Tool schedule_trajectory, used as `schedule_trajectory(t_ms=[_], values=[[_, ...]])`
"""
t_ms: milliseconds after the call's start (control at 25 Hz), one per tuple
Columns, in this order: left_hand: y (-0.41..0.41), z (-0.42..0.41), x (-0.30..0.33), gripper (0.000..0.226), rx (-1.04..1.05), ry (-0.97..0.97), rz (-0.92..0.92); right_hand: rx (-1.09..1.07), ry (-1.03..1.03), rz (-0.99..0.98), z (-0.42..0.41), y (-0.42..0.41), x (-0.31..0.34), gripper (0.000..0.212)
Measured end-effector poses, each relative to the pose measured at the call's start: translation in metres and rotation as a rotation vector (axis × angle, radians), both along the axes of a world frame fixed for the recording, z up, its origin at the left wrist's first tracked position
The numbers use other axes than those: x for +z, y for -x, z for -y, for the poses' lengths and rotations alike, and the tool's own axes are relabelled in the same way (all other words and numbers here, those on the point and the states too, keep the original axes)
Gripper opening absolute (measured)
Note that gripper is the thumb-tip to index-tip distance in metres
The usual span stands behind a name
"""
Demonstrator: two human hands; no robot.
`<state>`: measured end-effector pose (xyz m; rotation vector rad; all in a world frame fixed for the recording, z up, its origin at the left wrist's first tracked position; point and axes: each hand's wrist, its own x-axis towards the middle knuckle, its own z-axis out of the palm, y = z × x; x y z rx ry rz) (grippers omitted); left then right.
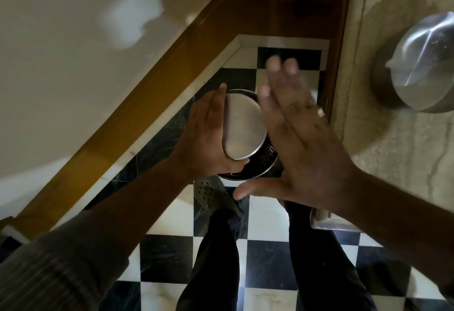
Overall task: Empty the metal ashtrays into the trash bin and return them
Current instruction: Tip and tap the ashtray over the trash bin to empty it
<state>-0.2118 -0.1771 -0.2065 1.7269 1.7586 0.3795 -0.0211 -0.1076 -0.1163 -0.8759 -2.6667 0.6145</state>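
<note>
Emptying stage, one ashtray over the bin.

Nearest: right hand [302, 143], blurred, flat, fingers extended side by side, grasping nothing. Beyond: left hand [204, 136] clasping upturned metal ashtray [243, 129] by its rim, directly above trash bin [266, 161] on checkered floor [267, 224]. Farther right: second metal ashtray [422, 65] on ledge [383, 138], apparently pending. Return outstanding. No legible writing.

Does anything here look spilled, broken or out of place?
Nothing looks spilled or broken. The left hand holds a metal ashtray upside down over the trash bin on the floor, which suits emptying it. The right hand is blurred, open beside it.
</note>
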Motion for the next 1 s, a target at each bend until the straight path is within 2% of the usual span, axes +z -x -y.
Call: schedule_trajectory(t_ms=[40, 80, 200, 240, 320, 440, 520, 600, 680, 760, 800, 920, 1000], values=[[0.0, -0.001, 0.001, 0.14, 0.013, -0.004, -0.002, -0.029, -0.036, -0.023, 0.001, -0.002, -0.002, 0.119], [-0.001, -0.001, 0.002, 0.141, 0.035, 0.0, -0.007, 0.022, -0.061, 0.039, 0.004, -0.004, -0.011, 0.119], [-0.006, 0.001, 0.01, 0.141, 0.05, 0.057, -0.017, 0.368, -0.022, 0.497, 0.023, -0.004, -0.052, 0.128], [-0.005, 0.004, 0.011, 0.14, 0.044, 0.061, -0.023, 0.431, -0.013, 0.562, 0.024, -0.005, -0.061, 0.128], [-0.002, 0.007, 0.01, 0.137, 0.061, 0.047, -0.036, 0.452, -0.009, 0.523, 0.018, -0.003, -0.066, 0.115], [-0.005, 0.01, 0.017, 0.135, 0.09, 0.101, 0.031, 0.267, -0.034, 0.331, 0.015, -0.004, -0.061, 0.06], [-0.004, 0.003, 0.032, 0.131, 0.182, 0.254, 0.161, 0.174, 0.031, 0.208, 0.015, -0.01, -0.057, 0.042], [0.003, -0.002, 0.051, 0.111, 0.372, 0.469, 0.423, 0.041, 0.278, 0.121, 0.011, -0.013, -0.046, 0.044], [0.011, -0.002, 0.06, 0.071, 0.619, 0.62, 0.688, -0.208, 0.603, 0.115, 0.006, -0.012, -0.039, 0.044], [0.014, 0.001, 0.07, 0.031, 0.835, 0.659, 0.755, -0.453, 0.777, 0.119, 0.007, -0.009, -0.035, 0.036], [0.013, 0.003, 0.076, 0.021, 0.906, 0.67, 0.776, -0.568, 0.899, 0.075, 0.01, -0.007, -0.036, 0.033], [0.003, 0.008, 0.094, 0.033, 0.99, 0.737, 0.86, -0.873, 1.293, -0.076, 0.021, 0.002, -0.026, 0.029], [-0.003, 0.009, 0.107, 0.038, 1.035, 0.768, 0.864, -0.941, 1.352, -0.057, 0.028, 0.005, -0.021, 0.027]])
